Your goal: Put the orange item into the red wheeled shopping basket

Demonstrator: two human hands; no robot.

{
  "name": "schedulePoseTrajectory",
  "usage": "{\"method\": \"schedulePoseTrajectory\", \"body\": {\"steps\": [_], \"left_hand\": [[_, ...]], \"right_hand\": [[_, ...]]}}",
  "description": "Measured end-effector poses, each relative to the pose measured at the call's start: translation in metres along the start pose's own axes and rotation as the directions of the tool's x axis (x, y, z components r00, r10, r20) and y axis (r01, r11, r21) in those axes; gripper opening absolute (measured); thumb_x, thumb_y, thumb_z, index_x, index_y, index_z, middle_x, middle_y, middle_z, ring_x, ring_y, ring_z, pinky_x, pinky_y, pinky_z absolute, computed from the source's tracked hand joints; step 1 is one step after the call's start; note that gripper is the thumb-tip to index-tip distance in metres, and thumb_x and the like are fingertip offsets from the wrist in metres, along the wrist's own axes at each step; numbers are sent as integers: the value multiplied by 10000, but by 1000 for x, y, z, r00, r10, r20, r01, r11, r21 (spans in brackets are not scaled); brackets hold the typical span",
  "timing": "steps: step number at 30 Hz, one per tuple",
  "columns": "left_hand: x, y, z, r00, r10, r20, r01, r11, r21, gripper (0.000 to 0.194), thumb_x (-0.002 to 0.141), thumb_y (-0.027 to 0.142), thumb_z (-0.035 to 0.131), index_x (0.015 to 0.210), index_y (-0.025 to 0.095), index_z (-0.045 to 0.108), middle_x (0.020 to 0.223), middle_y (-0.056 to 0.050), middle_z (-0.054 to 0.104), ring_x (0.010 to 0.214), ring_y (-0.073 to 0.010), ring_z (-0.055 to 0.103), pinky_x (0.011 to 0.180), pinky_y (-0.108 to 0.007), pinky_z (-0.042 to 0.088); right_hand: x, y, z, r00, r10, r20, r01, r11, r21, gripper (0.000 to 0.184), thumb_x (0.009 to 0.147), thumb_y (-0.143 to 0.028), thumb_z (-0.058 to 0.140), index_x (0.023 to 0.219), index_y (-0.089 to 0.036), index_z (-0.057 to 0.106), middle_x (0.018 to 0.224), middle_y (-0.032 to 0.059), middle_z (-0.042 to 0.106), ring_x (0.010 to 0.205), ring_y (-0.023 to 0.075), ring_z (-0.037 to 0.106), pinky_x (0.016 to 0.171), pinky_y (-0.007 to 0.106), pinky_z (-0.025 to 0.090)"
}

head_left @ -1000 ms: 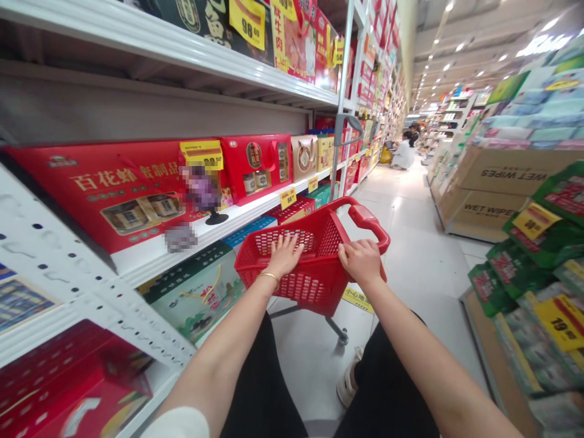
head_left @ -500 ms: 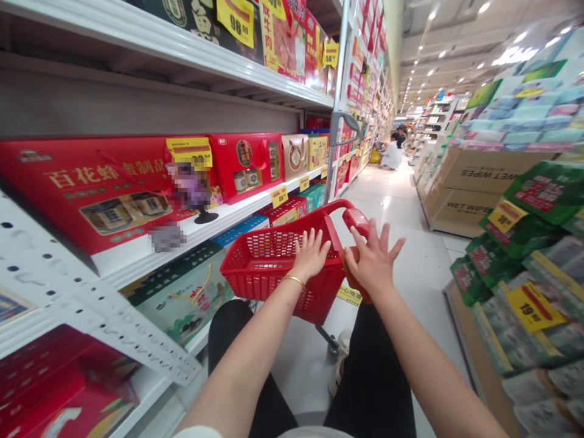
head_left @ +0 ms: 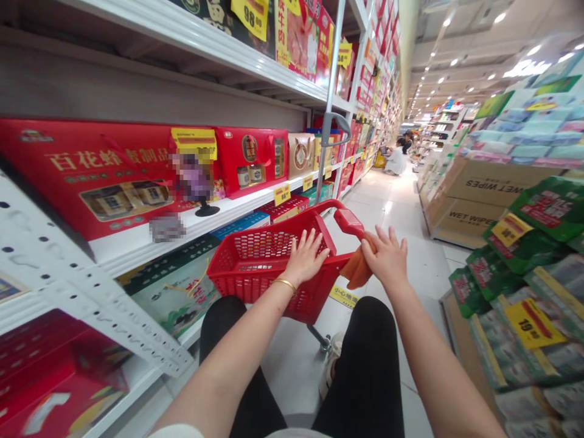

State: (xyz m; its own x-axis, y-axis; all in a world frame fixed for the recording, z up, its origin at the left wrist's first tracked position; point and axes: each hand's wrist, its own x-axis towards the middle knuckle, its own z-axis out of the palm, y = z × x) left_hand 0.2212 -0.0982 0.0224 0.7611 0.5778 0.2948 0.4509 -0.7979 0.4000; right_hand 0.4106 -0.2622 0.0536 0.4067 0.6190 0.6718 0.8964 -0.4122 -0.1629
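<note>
A red plastic shopping basket cart (head_left: 255, 277) with perforated sides stands in front of my knees. My left hand (head_left: 305, 258), a gold bangle at its wrist, is held over the near side of the basket with fingers spread and nothing in them. My right hand (head_left: 387, 258) is open beside the cart's red handle (head_left: 349, 222), fingers stretched out. An orange-brown cloth (head_left: 358, 267) hangs at the handle's near end, against the thumb side of that hand. Whether the thumb pinches the cloth is hidden.
To the left, white shelving (head_left: 255, 210) holds red gift boxes (head_left: 249, 161), with a blurred purple item on a black stand (head_left: 207, 210) at its edge. A grey-handled metal pole (head_left: 325, 146) rises behind the cart. Green packs (head_left: 547, 201) are stacked right; a person (head_left: 396, 159) crouches down the aisle.
My view has shifted slightly. My right hand has moved a little right, so more of the cloth shows. My left hand stays spread over the basket.
</note>
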Motion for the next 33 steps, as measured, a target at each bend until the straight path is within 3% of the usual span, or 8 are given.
{"method": "schedulePoseTrajectory", "body": {"steps": [2,5,10,17,25,31,33], "left_hand": [[-1,1,-2,1000,8,3,-8,1000,6,757,1086,704,215,1733,314,262,1829,-6,105,1698,-284,17,1359,-637,58],[-4,1,-4,1000,11,11,-12,1000,20,769,1085,710,216,1737,303,251,1827,-17,122,1698,-287,28,1361,-632,85],[-18,-1,-9,999,34,24,-35,998,50,745,1092,701,212,1741,335,220,1824,4,144,1697,-271,29,1366,-611,107],[-48,-6,-26,995,100,23,-101,993,60,726,1104,682,241,1739,332,227,1823,6,142,1696,-252,60,1369,-554,164],[-88,-10,-49,994,112,-9,-111,992,65,698,1115,647,273,1741,346,212,1822,23,144,1697,-210,32,1377,-487,135],[-90,-13,-47,996,87,-33,-86,996,35,669,1135,590,245,1742,311,223,1825,10,131,1695,-200,33,1376,-459,141],[-89,-15,-44,995,80,-54,-79,997,24,654,1139,577,253,1737,311,245,1824,2,148,1695,-203,42,1376,-471,139]], "right_hand": [[9,6,4,999,18,39,-22,993,113,440,1059,-413,465,1348,-261,759,1565,100,622,1531,401,467,1233,723,345],[8,3,6,994,-105,13,97,955,281,396,1024,-368,503,1225,-231,816,1459,88,706,1478,324,544,1237,536,446],[-10,-13,-5,989,-128,-69,144,933,331,335,1017,-391,538,1071,-253,839,1181,66,819,1269,274,696,1145,423,533],[-36,-42,-23,986,-49,-158,95,949,299,313,1022,-367,534,1005,-267,830,1092,62,829,1220,294,718,1090,431,548],[-75,-79,-46,983,-6,-183,73,930,359,306,1009,-331,549,1131,-316,829,1141,58,817,1265,320,701,1140,486,531],[-78,-81,-48,977,2,-213,87,910,406,336,1022,-325,531,1187,-273,819,1218,85,797,1353,308,650,1202,486,505],[-78,-78,-49,982,-15,-186,92,908,410,351,1021,-337,540,1246,-273,801,1334,100,756,1390,309,621,1219,504,488]]}}
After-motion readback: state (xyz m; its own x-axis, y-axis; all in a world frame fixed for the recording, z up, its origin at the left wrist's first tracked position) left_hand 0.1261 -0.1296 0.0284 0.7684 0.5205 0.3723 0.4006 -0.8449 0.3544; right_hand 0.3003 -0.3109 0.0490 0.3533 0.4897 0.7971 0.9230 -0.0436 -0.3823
